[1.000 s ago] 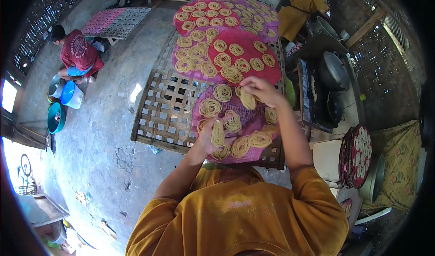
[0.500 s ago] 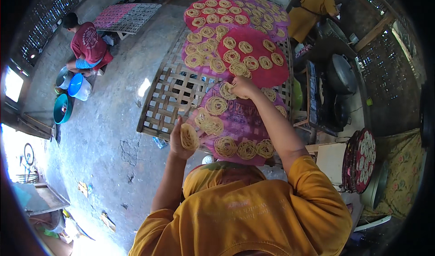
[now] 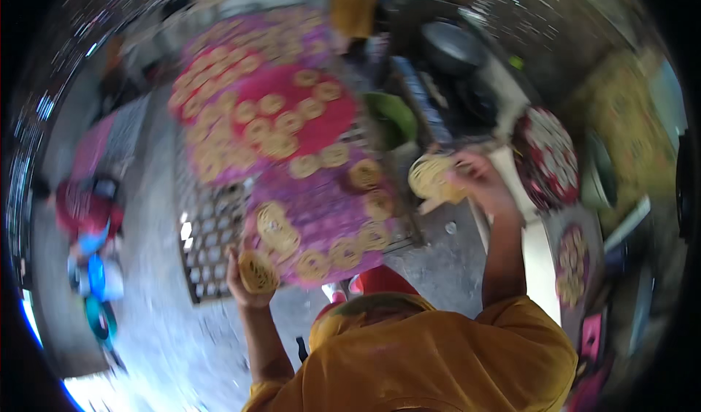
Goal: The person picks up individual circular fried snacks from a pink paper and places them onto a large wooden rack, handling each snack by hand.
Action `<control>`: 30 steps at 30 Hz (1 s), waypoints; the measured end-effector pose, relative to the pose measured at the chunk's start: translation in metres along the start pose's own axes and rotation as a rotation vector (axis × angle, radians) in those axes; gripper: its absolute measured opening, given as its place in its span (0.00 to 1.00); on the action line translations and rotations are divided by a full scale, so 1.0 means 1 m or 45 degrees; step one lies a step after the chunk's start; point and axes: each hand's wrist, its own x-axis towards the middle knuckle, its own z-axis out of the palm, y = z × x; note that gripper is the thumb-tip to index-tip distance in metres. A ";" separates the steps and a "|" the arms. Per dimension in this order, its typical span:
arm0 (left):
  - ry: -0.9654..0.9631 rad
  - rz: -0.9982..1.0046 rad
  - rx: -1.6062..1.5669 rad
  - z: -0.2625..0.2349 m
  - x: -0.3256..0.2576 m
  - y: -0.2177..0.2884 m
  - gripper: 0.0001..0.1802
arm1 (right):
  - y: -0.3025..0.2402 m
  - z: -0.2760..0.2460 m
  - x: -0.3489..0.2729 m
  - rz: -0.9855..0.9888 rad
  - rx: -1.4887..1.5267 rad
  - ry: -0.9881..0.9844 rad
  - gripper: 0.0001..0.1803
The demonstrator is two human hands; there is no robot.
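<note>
Hands of a person in a mustard-yellow top [image 3: 431, 361] reach up from the lower edge toward a purple cloth [image 3: 328, 215] spread over a slatted bench [image 3: 212, 244]. The picture is blurred by motion, so fine detail is lost.

The left hand [image 3: 248, 277] is raised at the cloth's lower left corner, forearm nearly upright, fingers curled around a stack of round, coiled yellow snacks [image 3: 257, 270]. The stack stands on edge in the grip, its flat faces turned toward the cloth and its round outline facing the camera; how many pieces it holds cannot be told.

The right hand [image 3: 478, 182] is lifted higher, just off the cloth's right edge, with the forearm rising almost straight from the sleeve. Its fingers close on the right rim of a single flat coiled disc [image 3: 432, 178]. That disc lies roughly level, broad face up, just beside the cloth's right edge.

More coiled discs lie flat on the purple cloth, scattered along its lower and right edges. Beyond the cloth, farther from the person, a red cloth [image 3: 270, 113] carries many more discs in rows.

Right of the purple cloth sit a dark pan [image 3: 453, 47] and a round red tray [image 3: 548, 160]. Far left of the cloth, another person in red [image 3: 87, 208] crouches on the floor.
</note>
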 end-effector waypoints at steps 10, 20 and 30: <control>-0.405 -0.709 0.366 0.081 0.070 -0.209 0.41 | 0.178 -0.132 -0.284 0.747 0.591 0.859 0.10; -0.448 -1.387 0.471 0.150 0.025 -0.538 0.43 | 0.221 -0.475 -0.558 0.884 -0.608 1.493 0.14; -0.486 -1.684 0.525 0.239 -0.032 -0.725 0.45 | 0.360 -0.656 -0.526 0.812 -0.467 1.358 0.17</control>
